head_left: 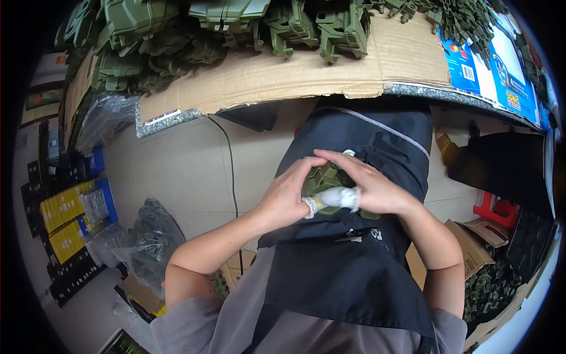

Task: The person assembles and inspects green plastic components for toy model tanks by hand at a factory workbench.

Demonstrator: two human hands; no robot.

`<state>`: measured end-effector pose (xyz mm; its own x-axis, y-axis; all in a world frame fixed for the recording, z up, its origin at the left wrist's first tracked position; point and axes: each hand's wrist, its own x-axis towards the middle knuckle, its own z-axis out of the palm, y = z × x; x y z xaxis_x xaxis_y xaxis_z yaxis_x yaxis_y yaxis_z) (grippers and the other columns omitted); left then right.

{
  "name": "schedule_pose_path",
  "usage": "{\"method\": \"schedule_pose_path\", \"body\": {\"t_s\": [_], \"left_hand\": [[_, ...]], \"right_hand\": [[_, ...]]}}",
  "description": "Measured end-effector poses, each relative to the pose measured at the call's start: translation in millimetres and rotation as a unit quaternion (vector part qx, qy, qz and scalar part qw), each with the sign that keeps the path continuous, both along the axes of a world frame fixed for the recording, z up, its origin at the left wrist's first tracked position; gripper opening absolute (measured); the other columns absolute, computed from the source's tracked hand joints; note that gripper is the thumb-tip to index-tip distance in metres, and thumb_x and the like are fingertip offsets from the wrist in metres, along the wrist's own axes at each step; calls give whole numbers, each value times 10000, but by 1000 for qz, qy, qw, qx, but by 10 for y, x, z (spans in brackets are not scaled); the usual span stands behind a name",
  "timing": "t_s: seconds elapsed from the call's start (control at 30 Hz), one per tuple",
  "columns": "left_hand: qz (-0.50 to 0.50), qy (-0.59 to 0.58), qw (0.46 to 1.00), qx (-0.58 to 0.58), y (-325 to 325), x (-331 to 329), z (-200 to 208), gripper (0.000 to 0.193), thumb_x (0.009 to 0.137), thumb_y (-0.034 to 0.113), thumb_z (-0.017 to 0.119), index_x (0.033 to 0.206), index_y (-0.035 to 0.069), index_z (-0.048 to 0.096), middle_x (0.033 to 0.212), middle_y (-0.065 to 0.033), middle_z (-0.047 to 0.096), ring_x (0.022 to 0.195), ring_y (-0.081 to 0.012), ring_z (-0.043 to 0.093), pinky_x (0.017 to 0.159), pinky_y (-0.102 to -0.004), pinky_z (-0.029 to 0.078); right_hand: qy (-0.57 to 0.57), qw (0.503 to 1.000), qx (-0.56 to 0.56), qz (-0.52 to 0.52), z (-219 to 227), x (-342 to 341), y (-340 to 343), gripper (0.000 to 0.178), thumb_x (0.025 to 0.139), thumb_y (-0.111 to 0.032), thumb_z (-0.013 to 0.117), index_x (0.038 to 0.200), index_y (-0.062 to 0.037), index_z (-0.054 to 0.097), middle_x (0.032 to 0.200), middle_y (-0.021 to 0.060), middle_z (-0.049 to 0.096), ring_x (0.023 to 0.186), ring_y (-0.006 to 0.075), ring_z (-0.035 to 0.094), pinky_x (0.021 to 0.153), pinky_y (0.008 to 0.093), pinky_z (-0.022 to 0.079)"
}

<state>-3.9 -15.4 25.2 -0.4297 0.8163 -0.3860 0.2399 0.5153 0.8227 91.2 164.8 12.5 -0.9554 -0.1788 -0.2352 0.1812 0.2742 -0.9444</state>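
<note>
An olive-green moulded plastic part (pixel 322 178) rests over my lap, framed by both hands. My left hand (pixel 286 193) is closed on its left side, and my right hand (pixel 378 187) grips its right side. The fingertips meet at the far edge of the part. White wrappings (pixel 337 197) cover the thumbs, which lie across its near side. Much of the part is hidden behind the hands, so its full shape does not show. Beneath it spreads a black apron (pixel 348 283) with a few white scraps on it.
Ahead, a cardboard-covered table (pixel 283 82) carries several larger green plastic parts (pixel 345 29) and a heap of small ones (pixel 463 26). Yellow and black boxes (pixel 65 221) and a plastic bag (pixel 152 242) are at left. An open carton (pixel 498 277) holds green pieces at right, near a red stool (pixel 495 207).
</note>
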Motion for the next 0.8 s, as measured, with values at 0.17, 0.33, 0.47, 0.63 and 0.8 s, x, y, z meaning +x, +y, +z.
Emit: {"method": "schedule_pose_path", "body": {"t_s": [0.17, 0.33, 0.47, 0.63, 0.8], "left_hand": [[9, -25, 1000, 9, -43, -3, -67, 575, 679, -11, 641, 1209, 43, 425, 1156, -117, 547, 1085, -231, 544, 899, -323, 426], [32, -19, 999, 39, -20, -2, -132, 558, 692, 30, 695, 1203, 42, 471, 1109, -110, 577, 1021, -203, 575, 862, -322, 446], [33, -2, 998, 48, 5, 21, -210, 509, 694, 29, 624, 1178, 70, 472, 1116, -134, 557, 1012, -340, 557, 791, -386, 459], [20, 2, 998, 57, 99, -76, -216, 539, 704, 58, 657, 1207, 78, 462, 1148, -125, 543, 1047, -315, 549, 853, -358, 444], [45, -98, 961, 254, 173, -215, -172, 1134, 665, 331, 785, 1438, 110, -16, 1447, -182, 183, 1337, -343, 212, 1066, -459, 227]], "right_hand": [[-6, 985, 170, 5, 156, -21, -145, 704, 733, -206, 684, 1339, -57, 359, 1177, 192, 535, 1055, 359, 546, 882, 395, 445], [47, 997, -30, 59, -150, -125, 193, 708, 711, -58, 632, 1361, -84, 353, 1197, 196, 533, 1083, 357, 528, 920, 396, 419], [36, 998, 25, 47, -163, -116, 190, 760, 571, 109, 537, 1303, -72, 446, 1166, 176, 562, 1094, 350, 523, 940, 385, 408], [-9, 1000, 7, 11, -175, -104, 243, 716, 644, 85, 583, 1320, -104, 438, 1236, 127, 535, 1118, 279, 534, 919, 352, 437], [8, 954, -227, -198, 151, 54, 456, 747, 750, -34, 681, 1395, -109, 311, 1374, 69, 397, 1193, 172, 455, 943, 305, 418]]}}
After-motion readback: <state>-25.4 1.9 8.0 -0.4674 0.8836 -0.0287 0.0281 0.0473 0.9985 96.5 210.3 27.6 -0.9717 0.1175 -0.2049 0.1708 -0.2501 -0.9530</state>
